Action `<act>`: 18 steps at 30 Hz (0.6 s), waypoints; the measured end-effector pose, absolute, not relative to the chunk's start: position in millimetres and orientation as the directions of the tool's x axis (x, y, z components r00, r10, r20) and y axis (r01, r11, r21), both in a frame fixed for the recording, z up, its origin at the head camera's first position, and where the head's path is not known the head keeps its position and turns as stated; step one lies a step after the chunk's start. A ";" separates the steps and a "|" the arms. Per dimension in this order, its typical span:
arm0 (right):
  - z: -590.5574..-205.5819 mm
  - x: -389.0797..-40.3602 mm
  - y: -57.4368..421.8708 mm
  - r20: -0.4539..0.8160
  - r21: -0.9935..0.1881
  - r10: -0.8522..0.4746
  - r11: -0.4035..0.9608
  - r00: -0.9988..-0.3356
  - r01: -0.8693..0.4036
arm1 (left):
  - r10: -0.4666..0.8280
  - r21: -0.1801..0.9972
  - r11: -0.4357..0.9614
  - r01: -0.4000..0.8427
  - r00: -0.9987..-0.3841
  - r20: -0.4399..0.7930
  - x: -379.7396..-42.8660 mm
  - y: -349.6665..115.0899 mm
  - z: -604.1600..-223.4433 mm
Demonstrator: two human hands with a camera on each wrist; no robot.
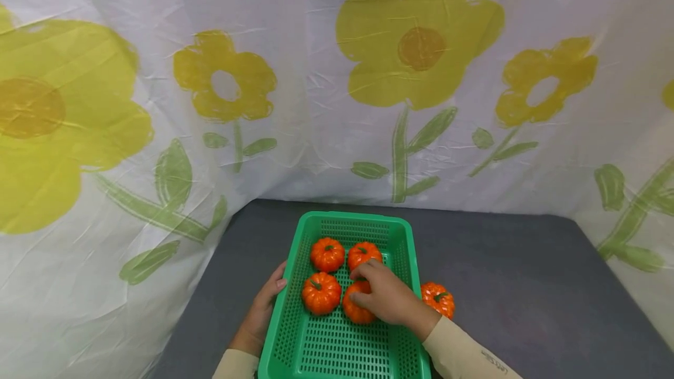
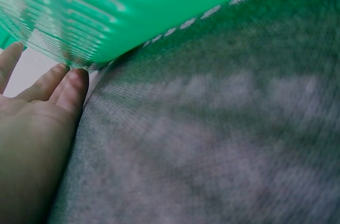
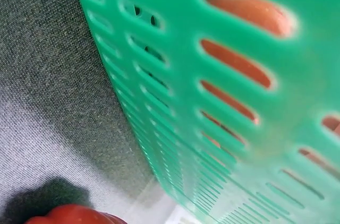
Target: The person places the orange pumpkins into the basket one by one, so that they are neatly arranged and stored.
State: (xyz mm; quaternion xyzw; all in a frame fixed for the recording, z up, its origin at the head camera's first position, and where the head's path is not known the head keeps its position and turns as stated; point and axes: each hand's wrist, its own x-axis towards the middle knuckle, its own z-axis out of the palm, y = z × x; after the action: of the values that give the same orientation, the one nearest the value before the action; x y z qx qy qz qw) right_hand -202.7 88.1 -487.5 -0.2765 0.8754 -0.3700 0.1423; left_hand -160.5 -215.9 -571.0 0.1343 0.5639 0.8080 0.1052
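Note:
A green plastic basket [image 1: 344, 361] with slotted walls holds several small orange pumpkins in two rows. My right hand [image 1: 387, 294] reaches in over its right side and grips the nearer right pumpkin [image 1: 354, 309] between thumb and fingers. Just beyond those fingers lies the farther right pumpkin [image 1: 364, 251]. To the left sit a far pumpkin [image 1: 327, 255] and a near pumpkin [image 1: 321, 294]. My left hand [image 1: 263, 303] rests against the basket's left side; in the left wrist view its fairly straight fingers [image 2: 71, 94] touch the outer wall.
Outside the basket, to its right, another pumpkin [image 1: 438, 299] lies on the dark grey tabletop [image 1: 526, 297], partly behind the right forearm. A white curtain [image 1: 305, 75] with yellow flowers hangs behind and at both sides of the table.

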 end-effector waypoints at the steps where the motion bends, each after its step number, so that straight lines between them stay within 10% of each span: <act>1: -486.8 -202.9 88.1 -0.039 -0.727 -0.591 0.570 -0.806 -0.383 | 0.319 0.941 -0.338 -0.019 -0.943 0.095 -160.1 -215.8 -570.8; 18: -487.9 -202.8 92.9 0.096 -0.857 -0.560 0.373 -0.823 -0.354 | 0.272 0.949 -0.312 -0.037 -0.961 0.052 -160.3 -215.2 -572.8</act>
State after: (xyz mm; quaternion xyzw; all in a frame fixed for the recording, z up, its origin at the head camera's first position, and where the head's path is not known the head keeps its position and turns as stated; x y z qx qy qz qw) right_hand -202.8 92.9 -487.9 -0.2782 0.8218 -0.4858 0.1060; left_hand -160.3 -215.2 -572.8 0.1016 0.5784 0.8037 0.0961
